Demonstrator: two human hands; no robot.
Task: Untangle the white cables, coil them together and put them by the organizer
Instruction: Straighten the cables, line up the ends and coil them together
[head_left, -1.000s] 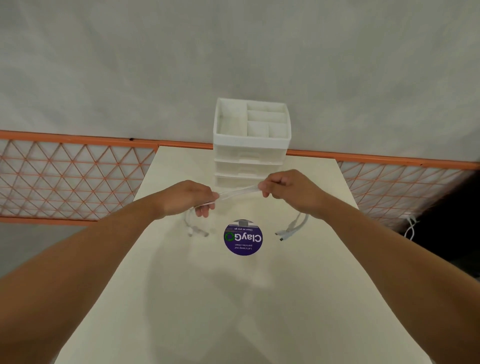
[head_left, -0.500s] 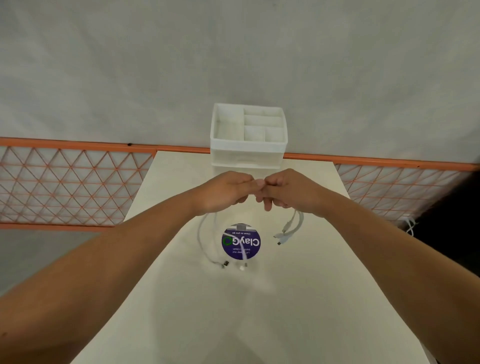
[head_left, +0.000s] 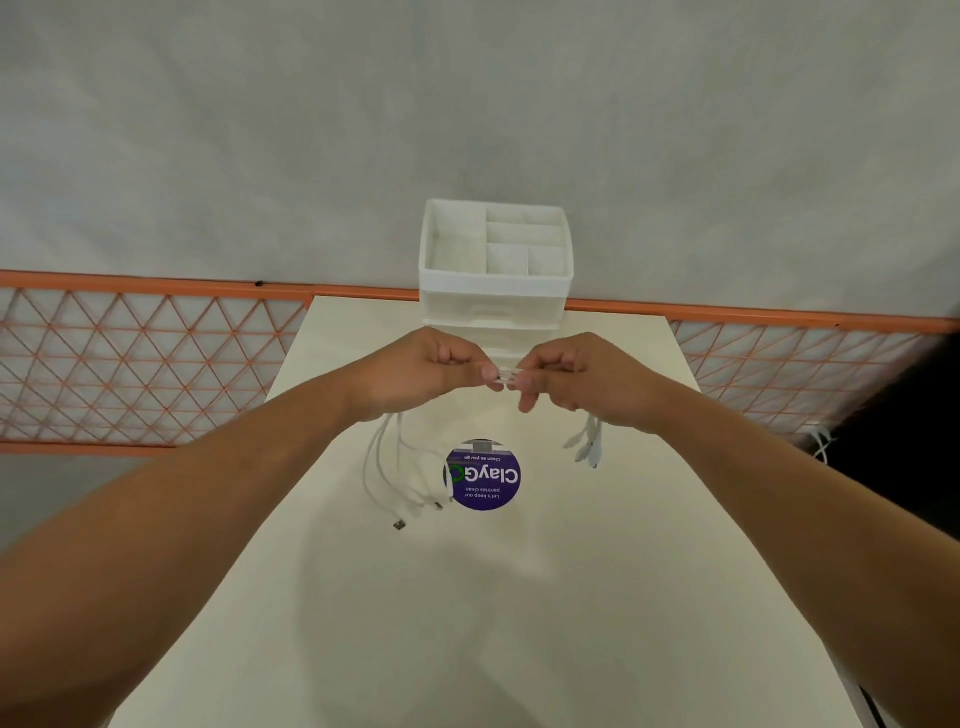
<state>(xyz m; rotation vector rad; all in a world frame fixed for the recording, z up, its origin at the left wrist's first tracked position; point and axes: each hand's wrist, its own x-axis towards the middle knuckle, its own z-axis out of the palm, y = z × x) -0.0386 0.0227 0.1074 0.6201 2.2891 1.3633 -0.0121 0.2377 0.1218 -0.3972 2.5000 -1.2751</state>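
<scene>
You pinch the white cables (head_left: 506, 375) between both hands, left hand (head_left: 426, 371) and right hand (head_left: 587, 376), fingers clamped, just before the organizer (head_left: 496, 291), so the loose ends hang free for coiling.

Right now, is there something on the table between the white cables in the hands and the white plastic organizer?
Nothing visible. The left hand and right hand hold the white cables just before the white plastic drawer organizer; the round purple sticker lies nearer the person.
</scene>
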